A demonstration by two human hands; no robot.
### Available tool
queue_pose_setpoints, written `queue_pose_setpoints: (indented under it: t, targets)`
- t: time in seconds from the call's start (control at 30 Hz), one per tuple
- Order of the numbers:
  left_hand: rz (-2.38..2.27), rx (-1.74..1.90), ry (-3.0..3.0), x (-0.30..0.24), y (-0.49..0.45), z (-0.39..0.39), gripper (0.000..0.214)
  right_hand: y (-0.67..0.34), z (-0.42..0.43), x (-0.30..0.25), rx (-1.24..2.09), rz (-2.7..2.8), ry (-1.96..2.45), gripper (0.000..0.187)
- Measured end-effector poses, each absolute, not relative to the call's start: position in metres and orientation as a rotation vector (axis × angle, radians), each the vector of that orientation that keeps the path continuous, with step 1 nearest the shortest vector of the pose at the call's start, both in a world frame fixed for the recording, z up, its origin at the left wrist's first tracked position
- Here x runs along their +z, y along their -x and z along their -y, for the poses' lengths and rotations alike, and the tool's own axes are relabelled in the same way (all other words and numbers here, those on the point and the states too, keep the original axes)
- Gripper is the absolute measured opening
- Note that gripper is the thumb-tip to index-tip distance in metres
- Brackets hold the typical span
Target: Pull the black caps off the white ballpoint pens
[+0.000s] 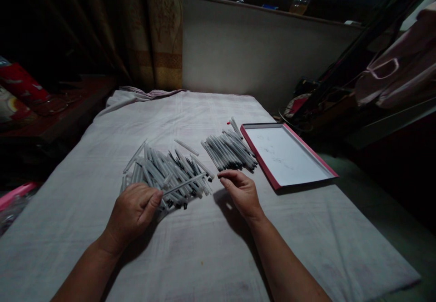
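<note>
My left hand [134,211] is closed in a pinch on the end of one white pen [185,184], which points right and up over a loose heap of white pens [163,172]. My right hand [240,189] hovers to the right of that heap, fingers curled together with the tips close to the held pen's far end; whether it holds anything is hidden. A tidier bundle of pens [230,150] lies just beyond my right hand. One pen with a red tip [233,123] sticks out at the bundle's far end.
Everything lies on a table under a pale cloth [204,247]. A shallow red-edged tray with a white bottom [323,165] sits right of the bundle. Curtains hang behind; clutter and a pink bag [398,75] stand at the right.
</note>
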State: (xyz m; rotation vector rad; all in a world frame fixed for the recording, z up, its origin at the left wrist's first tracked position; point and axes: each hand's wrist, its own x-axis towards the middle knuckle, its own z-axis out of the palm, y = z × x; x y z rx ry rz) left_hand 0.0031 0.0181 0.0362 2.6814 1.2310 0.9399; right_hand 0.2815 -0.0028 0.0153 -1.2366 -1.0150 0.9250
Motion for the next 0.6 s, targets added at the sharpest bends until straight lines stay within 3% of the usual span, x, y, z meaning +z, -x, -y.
queue_pose_setpoints:
  t: [0.3, 0.6]
  targets:
    - [-1.369, 1.066, -2.676, 0.028, 0.001, -0.022, 0.040, -0.267, -0.002, 0.003, 0.738, 1.240, 1.545, 0.015]
    - [-1.394, 1.105, -2.733, 0.029, 0.001, -0.022, 0.040, -0.270, -0.002, 0.002, 0.857, 1.129, 1.447, 0.024]
